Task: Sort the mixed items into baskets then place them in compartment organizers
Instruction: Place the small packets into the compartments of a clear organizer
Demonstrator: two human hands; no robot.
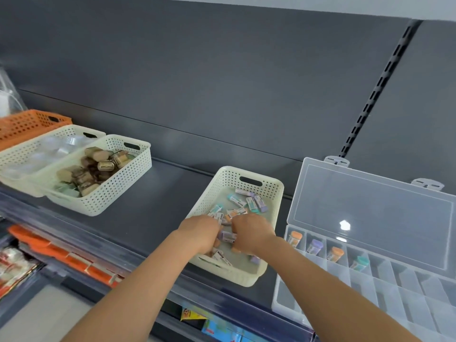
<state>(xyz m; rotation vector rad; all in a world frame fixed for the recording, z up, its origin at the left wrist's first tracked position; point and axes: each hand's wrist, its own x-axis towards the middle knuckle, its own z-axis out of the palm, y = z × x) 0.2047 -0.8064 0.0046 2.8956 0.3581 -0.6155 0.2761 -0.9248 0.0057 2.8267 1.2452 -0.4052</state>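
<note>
A cream perforated basket sits mid-shelf with several small capped tubes in orange, teal and purple. Both hands are down inside it. My left hand is curled over tubes near the basket's left side. My right hand grips a purple-capped tube that shows between the two hands. To the right lies a clear compartment organizer with its lid up; its back row holds an orange, a purple, another orange and a teal tube, one per compartment.
At the left stand a cream basket of brown items, a cream basket of clear items and an orange basket. A dark back panel rises behind the shelf. Packaged goods fill the shelf below.
</note>
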